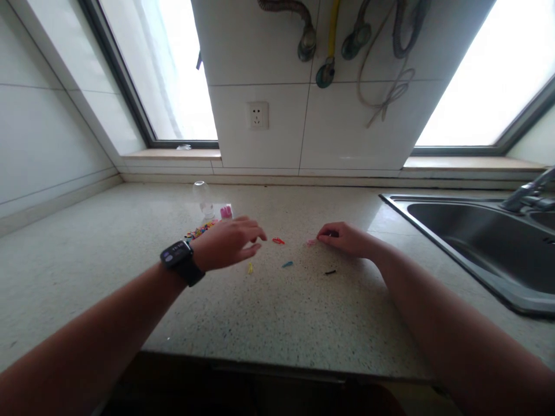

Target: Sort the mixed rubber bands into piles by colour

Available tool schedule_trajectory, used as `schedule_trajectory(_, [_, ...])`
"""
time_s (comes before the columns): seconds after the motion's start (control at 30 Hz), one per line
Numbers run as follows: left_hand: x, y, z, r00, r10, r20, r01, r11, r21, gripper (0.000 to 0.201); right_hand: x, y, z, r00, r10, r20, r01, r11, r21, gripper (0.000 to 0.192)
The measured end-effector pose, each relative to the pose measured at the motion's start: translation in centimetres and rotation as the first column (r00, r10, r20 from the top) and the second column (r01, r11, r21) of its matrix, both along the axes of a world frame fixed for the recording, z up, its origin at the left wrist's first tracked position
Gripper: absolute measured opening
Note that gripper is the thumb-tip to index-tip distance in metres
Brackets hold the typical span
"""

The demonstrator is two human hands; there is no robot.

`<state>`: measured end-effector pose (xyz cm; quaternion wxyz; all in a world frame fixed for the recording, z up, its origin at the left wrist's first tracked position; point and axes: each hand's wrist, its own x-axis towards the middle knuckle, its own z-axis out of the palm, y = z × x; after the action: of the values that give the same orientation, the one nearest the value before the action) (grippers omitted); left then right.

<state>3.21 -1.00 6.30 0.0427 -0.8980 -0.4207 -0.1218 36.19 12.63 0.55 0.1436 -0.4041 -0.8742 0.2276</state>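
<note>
My right hand [344, 238] rests on the counter, fingers pinched together at a little pink rubber band [311, 242]. My left hand [229, 241], below a black watch [177, 254], hovers over the counter with fingers apart and nothing in them. Between the hands lie small groups that look like tiny hair rubber bands: red bands [278, 241], blue bands [287, 264], yellow bands [250, 268] and black bands [330, 272]. A multicoloured pile of bands [198, 231] sits beyond my left wrist, partly hidden by it.
Behind the pile stands a clear plastic bottle [203, 199], seemingly upside down, beside a bright pink item [226, 212]. A steel sink [477, 242] with a faucet [529, 190] is set in on the right. The speckled counter [260, 323] ends at a front edge near me.
</note>
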Motion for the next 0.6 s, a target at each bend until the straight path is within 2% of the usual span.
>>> schedule_trajectory(0.07, [-2.7, 1.4, -0.1, 0.993, 0.114, -0.028, -0.114, 0.993, 0.012, 0.024, 0.0, 0.0, 0.1, 1.0, 0.006, 0.0, -0.006, 1.0, -0.001, 0.029])
schedule_trajectory(0.2, [-5.9, 2.9, -1.0, 0.971, 0.207, -0.119, -0.212, 0.977, -0.028, 0.026, 0.0, 0.0, 0.2, 1.0, 0.006, -0.002, -0.006, 1.0, 0.002, 0.029])
schedule_trajectory(0.37, [-6.6, 3.2, -1.7, 0.945, 0.291, -0.149, -0.298, 0.954, -0.026, 0.03, 0.1, 0.1, 0.0, 1.0, 0.01, -0.008, -0.01, 1.0, -0.008, 0.03])
schedule_trajectory(0.6, [-7.0, 3.5, -2.4, 0.93, 0.319, -0.181, -0.333, 0.941, -0.054, 0.026, 0.2, 0.3, -0.2, 1.0, 0.012, -0.004, -0.012, 1.0, -0.005, 0.03])
